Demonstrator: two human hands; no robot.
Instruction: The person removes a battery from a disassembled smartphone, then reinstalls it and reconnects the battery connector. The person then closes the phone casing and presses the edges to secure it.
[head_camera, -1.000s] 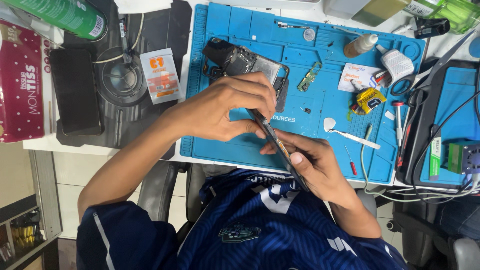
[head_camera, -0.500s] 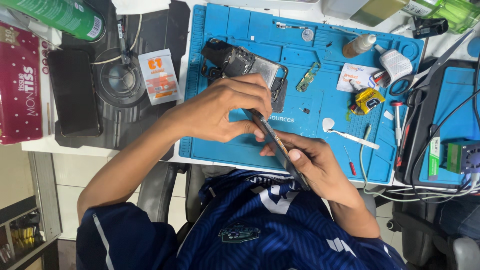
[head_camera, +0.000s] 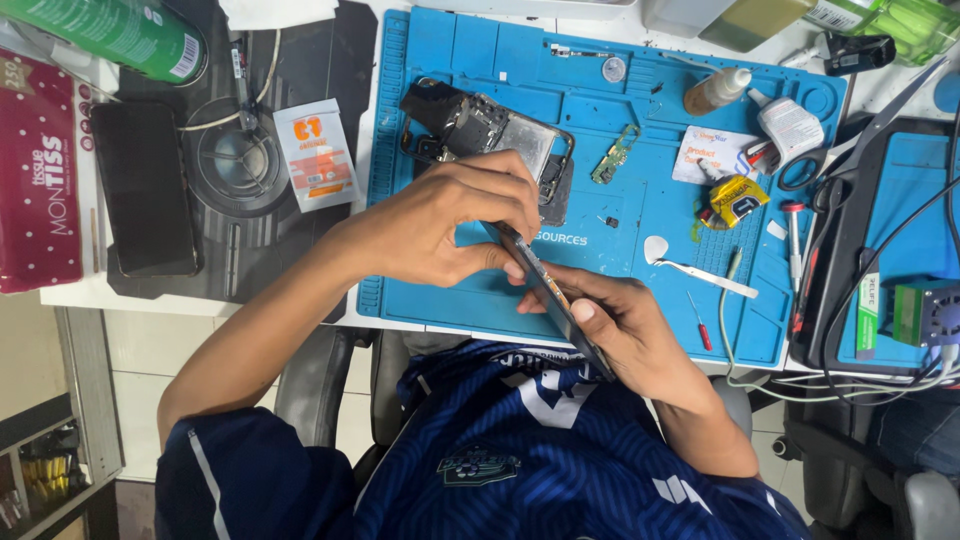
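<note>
My left hand (head_camera: 450, 222) and my right hand (head_camera: 612, 322) both grip a thin dark phone panel (head_camera: 548, 296), held edge-on and tilted over the near edge of the blue work mat (head_camera: 640, 60). The left hand's fingers pinch the panel's upper end, and the right hand cradles its lower part with the thumb along the edge. Just beyond the left hand an opened phone body (head_camera: 485, 125) lies on the mat with its insides showing.
On the mat lie a small green circuit board (head_camera: 615, 155), a white pry tool (head_camera: 700, 275), a brown dropper bottle (head_camera: 715, 90), a yellow item (head_camera: 735, 200) and a red screwdriver (head_camera: 790, 235). Left of it sit a black phone (head_camera: 145, 190), a sachet (head_camera: 312, 155), a red tissue pack (head_camera: 40, 170) and a green can (head_camera: 110, 30).
Both hands stay on the panel in nearly the same place; only small finger shifts show along its edge.
</note>
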